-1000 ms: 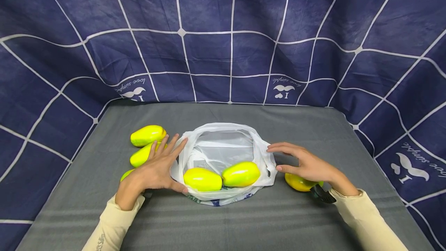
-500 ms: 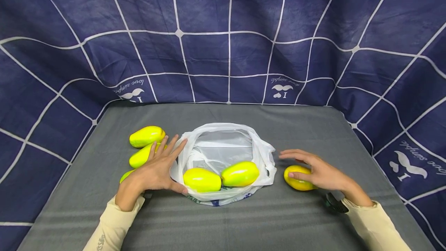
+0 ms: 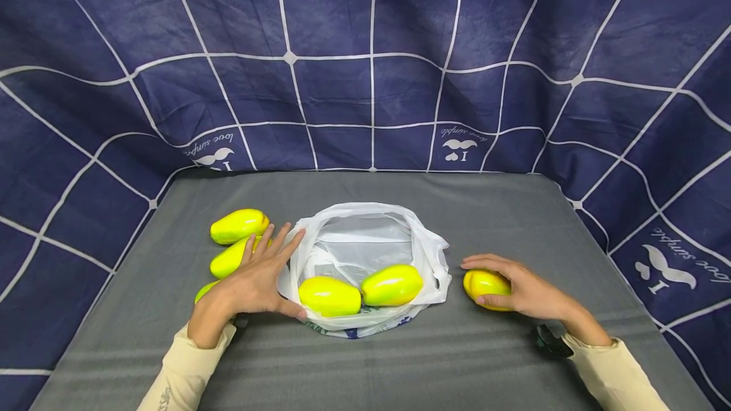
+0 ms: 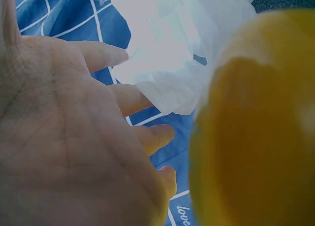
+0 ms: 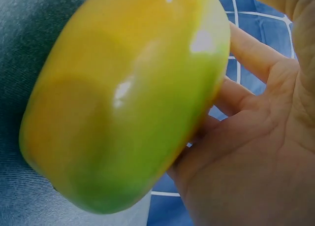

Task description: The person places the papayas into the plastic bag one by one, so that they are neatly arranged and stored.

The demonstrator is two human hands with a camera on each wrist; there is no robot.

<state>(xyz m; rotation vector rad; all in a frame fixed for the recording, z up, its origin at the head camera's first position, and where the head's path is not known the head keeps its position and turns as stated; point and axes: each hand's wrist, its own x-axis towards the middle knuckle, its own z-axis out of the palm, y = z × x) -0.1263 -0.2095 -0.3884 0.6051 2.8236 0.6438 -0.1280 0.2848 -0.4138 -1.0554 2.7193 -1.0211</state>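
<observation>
The smooth skin of the glossy yellow-green oval fruit point(image 3: 485, 283) could slip if the right hand point(image 3: 533, 289), fingers and thumb wrapped round it, grips lightly. It lies on the grey cloth-covered surface point(image 3: 371, 373), right of the open white plastic bag point(image 3: 365, 210), whose thin rim might sag if the left hand point(image 3: 257, 281), fingers spread against it, withdraws. Unlike a second ago, the right hand is off the bag.

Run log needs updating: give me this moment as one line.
left grip: spread, touching white plastic bag | right grip: round one papaya, right of bag | inside bag: two papayas | left of bag: three papayas
</observation>
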